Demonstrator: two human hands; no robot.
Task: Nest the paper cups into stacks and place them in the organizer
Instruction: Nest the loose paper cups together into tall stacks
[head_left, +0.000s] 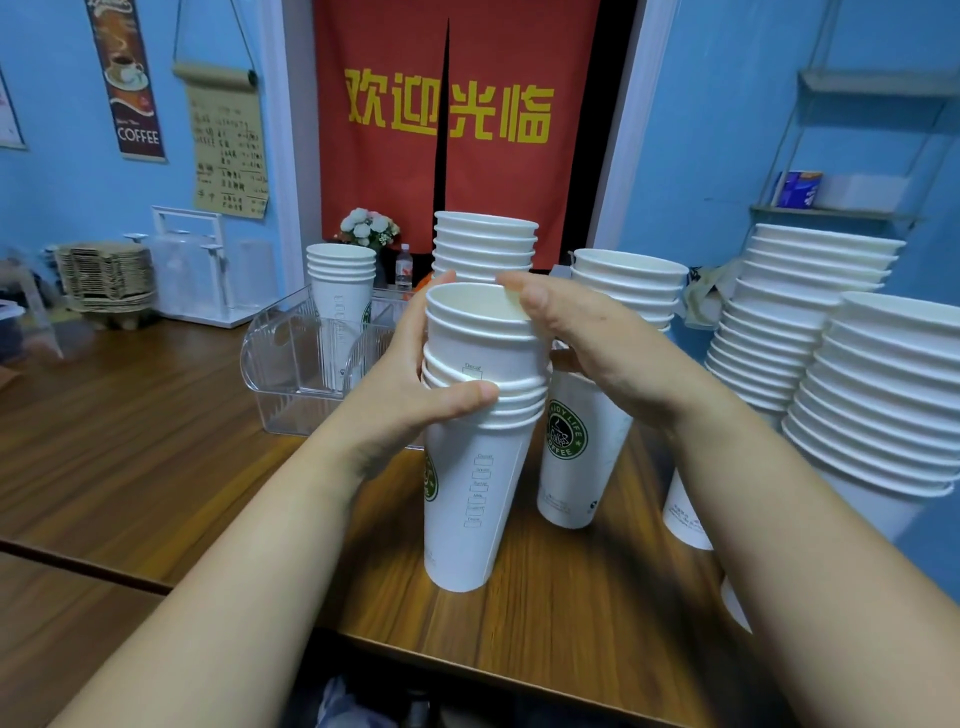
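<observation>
A stack of white paper cups with a green logo (475, 483) stands on the wooden table in front of me. My left hand (415, 384) grips the stack's rims from the left, thumb across the front. My right hand (576, 332) holds the rim of the top cup (483, 332), which sits partly nested in the stack. The clear plastic organizer (291, 364) lies behind to the left, with a short cup stack (340, 291) standing in it. Another stack (485, 244) rises behind my hands.
More cup stacks stand to the right: one with the logo (587, 447), a tall leaning one (795, 322) and another at the right edge (883, 400). Cardboard cup trays (106, 275) and a clear rack (192, 265) sit at the back left. A table edge (467, 670) runs close to me.
</observation>
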